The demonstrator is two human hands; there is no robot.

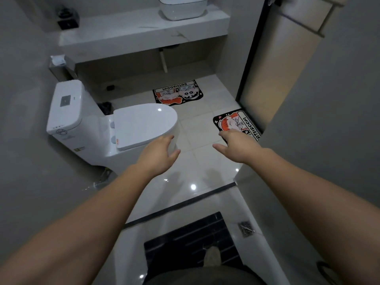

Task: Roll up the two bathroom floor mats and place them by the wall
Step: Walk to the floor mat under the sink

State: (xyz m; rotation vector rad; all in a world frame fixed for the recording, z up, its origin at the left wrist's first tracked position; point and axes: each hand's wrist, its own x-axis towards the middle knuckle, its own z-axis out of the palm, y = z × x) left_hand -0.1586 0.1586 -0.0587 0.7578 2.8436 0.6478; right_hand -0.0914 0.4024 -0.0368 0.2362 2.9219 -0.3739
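Two cartoon mats printed "BATHROOM" lie flat on the white tile floor. The far mat [178, 92] sits below the vanity counter. The near mat [236, 123] lies at the right by the door frame, partly hidden behind the wall corner and my right hand. My left hand [158, 153] is stretched forward over the floor in front of the toilet bowl, fingers apart and empty. My right hand [236, 145] reaches out with fingers spread, its fingertips in front of the near mat's lower edge, holding nothing.
A white toilet [107, 124] with its lid down fills the left. A vanity counter [144, 31] with a basin [182, 7] stands at the back. A black threshold strip [185, 204], a dark slatted mat [191, 241] and a floor drain [246, 228] lie near my feet.
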